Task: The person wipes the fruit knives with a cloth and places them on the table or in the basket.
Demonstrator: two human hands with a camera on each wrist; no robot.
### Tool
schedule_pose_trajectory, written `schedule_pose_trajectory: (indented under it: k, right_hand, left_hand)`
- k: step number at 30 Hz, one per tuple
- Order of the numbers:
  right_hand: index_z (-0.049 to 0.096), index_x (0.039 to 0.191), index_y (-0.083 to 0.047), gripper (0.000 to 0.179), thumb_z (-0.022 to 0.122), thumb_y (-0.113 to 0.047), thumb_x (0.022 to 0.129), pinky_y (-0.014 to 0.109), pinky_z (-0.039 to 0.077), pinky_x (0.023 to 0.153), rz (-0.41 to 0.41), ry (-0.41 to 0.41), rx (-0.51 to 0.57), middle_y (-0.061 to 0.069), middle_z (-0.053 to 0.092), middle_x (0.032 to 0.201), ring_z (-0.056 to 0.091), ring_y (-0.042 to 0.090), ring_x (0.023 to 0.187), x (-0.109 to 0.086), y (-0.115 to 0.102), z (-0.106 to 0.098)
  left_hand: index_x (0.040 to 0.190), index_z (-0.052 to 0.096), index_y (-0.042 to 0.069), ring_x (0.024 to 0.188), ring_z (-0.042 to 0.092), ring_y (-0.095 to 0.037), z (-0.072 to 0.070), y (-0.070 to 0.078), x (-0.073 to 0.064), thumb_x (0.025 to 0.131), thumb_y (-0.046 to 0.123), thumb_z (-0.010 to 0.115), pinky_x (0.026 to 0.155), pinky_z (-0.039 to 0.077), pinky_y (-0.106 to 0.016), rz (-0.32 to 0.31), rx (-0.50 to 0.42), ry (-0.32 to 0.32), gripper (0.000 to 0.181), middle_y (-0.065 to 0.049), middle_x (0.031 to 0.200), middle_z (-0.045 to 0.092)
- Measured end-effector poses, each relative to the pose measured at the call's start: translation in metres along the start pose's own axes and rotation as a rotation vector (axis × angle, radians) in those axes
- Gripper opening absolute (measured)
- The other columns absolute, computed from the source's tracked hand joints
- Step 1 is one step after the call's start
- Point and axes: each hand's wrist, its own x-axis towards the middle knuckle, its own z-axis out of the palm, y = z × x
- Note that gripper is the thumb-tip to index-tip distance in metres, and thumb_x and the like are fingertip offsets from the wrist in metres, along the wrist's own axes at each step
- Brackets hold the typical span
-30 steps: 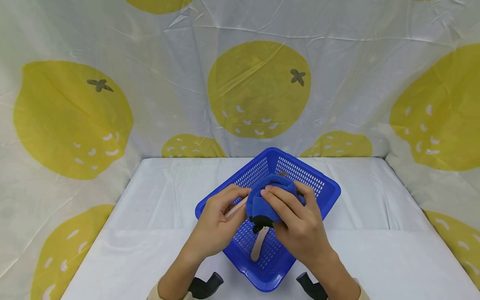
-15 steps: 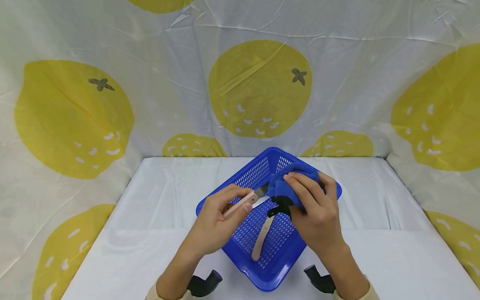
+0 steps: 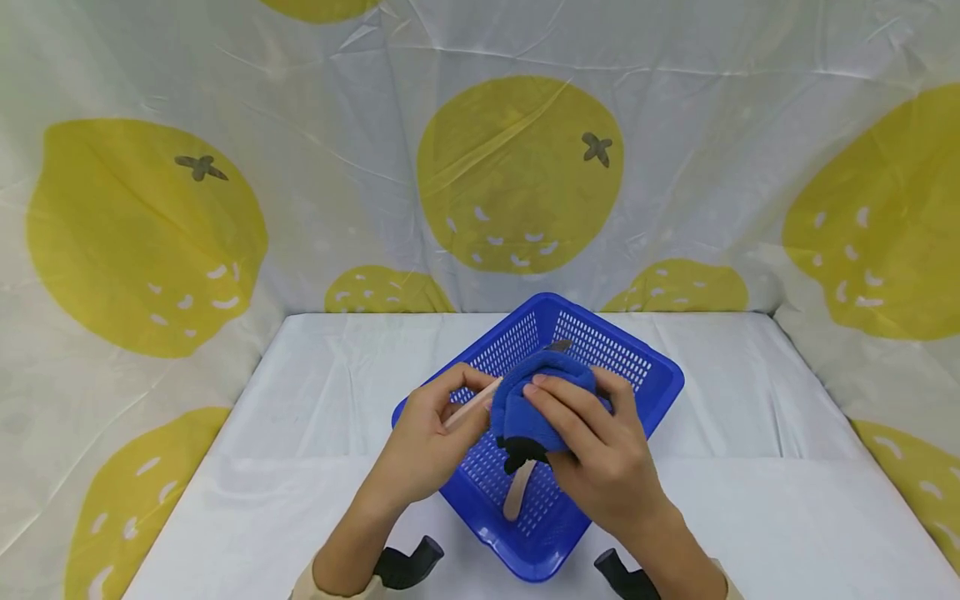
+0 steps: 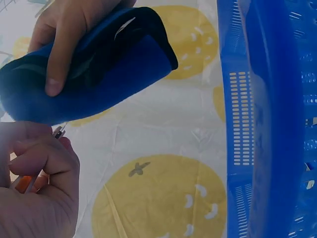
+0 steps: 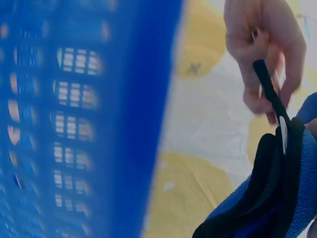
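Observation:
In the head view, my left hand (image 3: 429,442) grips a knife by its pale wooden handle (image 3: 472,403). A folded blue towel (image 3: 542,398) with black trim covers most of the blade; a grey metal tip (image 3: 557,344) pokes out beyond it. My right hand (image 3: 600,450) holds the towel around the blade, fingers on top. Below the hands, inside a blue plastic basket (image 3: 660,372), lies a second pale wooden handle (image 3: 517,492), its far end hidden by the towel. The left wrist view shows the towel (image 4: 133,69) above my left hand (image 4: 44,168).
The basket stands at an angle on a white-covered table (image 3: 330,375). Behind and beside it hangs a white curtain (image 3: 675,167) with yellow lemon prints. Black curved pieces (image 3: 408,562) sit at both wrists.
Half a second ago the towel was farther right, showing the blade's base; now my right hand has brought it back left, up against the handle. The left hand has stayed nearly still.

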Motion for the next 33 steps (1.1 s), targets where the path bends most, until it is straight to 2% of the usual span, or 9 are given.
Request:
schedule_pose_trajectory:
  k: [3, 7, 13, 20, 23, 28, 33]
  right_hand:
    - [0.074, 0.119, -0.002, 0.029, 0.052, -0.009, 0.102, 0.040, 0.043, 0.105, -0.011, -0.039, 0.010, 0.014, 0.073, 0.118, 0.060, 0.041, 0.111, -0.002, -0.006, 0.004]
    - [0.073, 0.121, -0.001, 0.030, 0.051, -0.009, 0.102, 0.041, 0.043, 0.105, 0.010, -0.048, 0.017, 0.014, 0.073, 0.119, 0.059, 0.041, 0.111, -0.004, -0.009, 0.006]
    - [0.073, 0.120, 0.000, 0.028, 0.055, -0.012, 0.102, 0.043, 0.044, 0.100, 0.033, -0.014, -0.011, 0.014, 0.074, 0.118, 0.058, 0.043, 0.108, -0.003, -0.008, 0.008]
    - [0.073, 0.118, 0.000, 0.028, 0.061, -0.021, 0.104, 0.044, 0.045, 0.099, 0.057, 0.031, -0.048, 0.014, 0.074, 0.116, 0.060, 0.043, 0.108, -0.002, -0.002, 0.007]
    - [0.074, 0.117, 0.000, 0.027, 0.061, -0.020, 0.103, 0.047, 0.044, 0.096, 0.078, 0.049, -0.052, 0.015, 0.074, 0.116, 0.061, 0.044, 0.109, -0.002, 0.005, 0.005]
    - [0.074, 0.118, 0.000, 0.028, 0.061, -0.019, 0.103, 0.050, 0.042, 0.096, 0.137, 0.063, -0.051, 0.018, 0.074, 0.117, 0.058, 0.049, 0.110, -0.004, 0.019, 0.000]
    - [0.074, 0.117, 0.001, 0.028, 0.062, -0.019, 0.103, 0.035, 0.041, 0.106, 0.207, 0.110, -0.048, 0.019, 0.074, 0.118, 0.055, 0.052, 0.109, -0.005, 0.031, -0.007]
  left_hand:
    - [0.117, 0.066, 0.016, 0.041, 0.033, -0.009, 0.000, 0.001, 0.000, 0.104, 0.023, 0.062, 0.038, 0.032, -0.024, 0.008, -0.030, -0.012, 0.015, -0.003, 0.056, 0.041]
    - [0.115, 0.067, 0.016, 0.040, 0.031, -0.009, 0.001, 0.003, -0.001, 0.105, 0.029, 0.062, 0.038, 0.031, -0.025, 0.006, -0.032, -0.023, 0.017, -0.002, 0.054, 0.038]
    - [0.115, 0.067, 0.014, 0.039, 0.031, -0.005, 0.000, 0.004, -0.002, 0.103, 0.021, 0.064, 0.036, 0.030, -0.023, 0.048, -0.033, -0.044, 0.014, -0.001, 0.055, 0.042]
    - [0.116, 0.067, 0.014, 0.040, 0.035, -0.003, -0.001, 0.004, -0.003, 0.102, 0.014, 0.065, 0.035, 0.033, -0.021, 0.075, -0.006, -0.037, 0.014, 0.000, 0.059, 0.049]
    - [0.116, 0.067, 0.016, 0.040, 0.035, -0.005, -0.001, 0.004, -0.003, 0.102, 0.018, 0.065, 0.035, 0.032, -0.021, 0.066, 0.011, -0.036, 0.014, -0.002, 0.060, 0.048]
    - [0.118, 0.067, 0.019, 0.046, 0.041, -0.006, -0.001, 0.004, -0.003, 0.103, 0.022, 0.064, 0.037, 0.036, -0.020, 0.041, 0.034, -0.025, 0.016, -0.005, 0.072, 0.057]
    - [0.123, 0.066, 0.022, 0.053, 0.048, -0.009, -0.002, 0.000, 0.001, 0.104, 0.024, 0.063, 0.042, 0.043, -0.021, 0.000, 0.013, 0.005, 0.019, -0.009, 0.082, 0.062]
